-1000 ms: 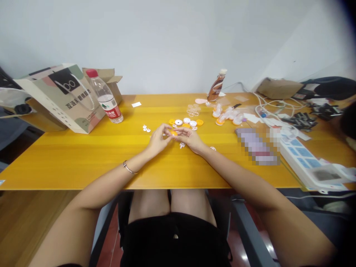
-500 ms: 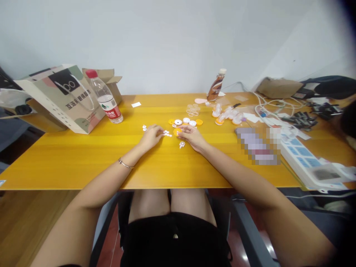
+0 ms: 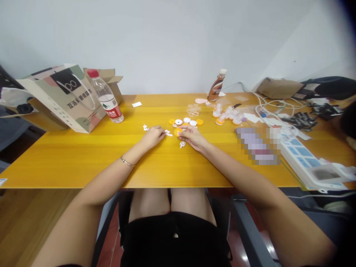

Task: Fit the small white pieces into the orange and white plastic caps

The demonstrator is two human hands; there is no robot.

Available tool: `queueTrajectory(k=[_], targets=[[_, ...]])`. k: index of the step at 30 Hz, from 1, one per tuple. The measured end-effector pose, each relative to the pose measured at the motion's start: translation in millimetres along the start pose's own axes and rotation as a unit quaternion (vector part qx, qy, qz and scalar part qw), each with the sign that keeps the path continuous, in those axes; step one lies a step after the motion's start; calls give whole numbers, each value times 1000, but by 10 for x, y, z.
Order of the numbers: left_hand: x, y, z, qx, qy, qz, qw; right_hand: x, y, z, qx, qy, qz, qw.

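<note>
My right hand (image 3: 194,137) grips a yellow plastic disc (image 3: 177,132) by its edge, a little above the table. My left hand (image 3: 153,136) has its fingers curled and pressed together, tips down beside a cluster of small white pieces (image 3: 168,133). Whatever lies between those fingertips is hidden. A white openwork piece with a short stem (image 3: 182,144) lies just below the yellow disc. Behind my right hand are several white discs (image 3: 178,122) and yellow discs (image 3: 199,122). More small white parts (image 3: 145,127) rest to the left of my left hand.
Clear rings (image 3: 193,109) and clear-and-orange plastic pieces (image 3: 220,118) lie farther back. A water bottle (image 3: 108,100) and paper bag (image 3: 63,100) stand left, a brown drink bottle (image 3: 216,87) at the back. A blurred-out flat object (image 3: 257,146), cables and a white power strip (image 3: 303,155) occupy the right.
Both hands stay almost where they were, the right still holding the yellow disc. My left hand has shifted very slightly right; the whole view has moved a little too.
</note>
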State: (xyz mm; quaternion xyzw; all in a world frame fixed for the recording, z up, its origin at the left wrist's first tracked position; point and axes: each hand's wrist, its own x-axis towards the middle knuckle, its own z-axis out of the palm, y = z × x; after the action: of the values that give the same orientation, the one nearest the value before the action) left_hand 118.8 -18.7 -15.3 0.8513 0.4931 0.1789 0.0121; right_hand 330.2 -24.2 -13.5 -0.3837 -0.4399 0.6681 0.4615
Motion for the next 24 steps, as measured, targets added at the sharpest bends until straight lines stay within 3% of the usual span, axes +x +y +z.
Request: queueTrajectory(k=[4,7,11,16,19,24], targets=[[4,33,-27,53,7,21,998,16,-1,-28,2,0,0,1000],[-3,71,-38,35,18,12,999,11,-5,-31,-1,-2,3,1000],[-39,139,-61,-130,51,-34,990,-24,-18,-15,-19,-25,-2,1000],[-68,223,-90,-335,139,-53,930,-44,-1,6,-33,-39,-25,998],[-76,281,-93,-329,167,-10,929,-42,21,25,-45,-51,-30,997],[-81,363,-71,-227,201,78,950,-59,31,66,-61,-58,-36,996]])
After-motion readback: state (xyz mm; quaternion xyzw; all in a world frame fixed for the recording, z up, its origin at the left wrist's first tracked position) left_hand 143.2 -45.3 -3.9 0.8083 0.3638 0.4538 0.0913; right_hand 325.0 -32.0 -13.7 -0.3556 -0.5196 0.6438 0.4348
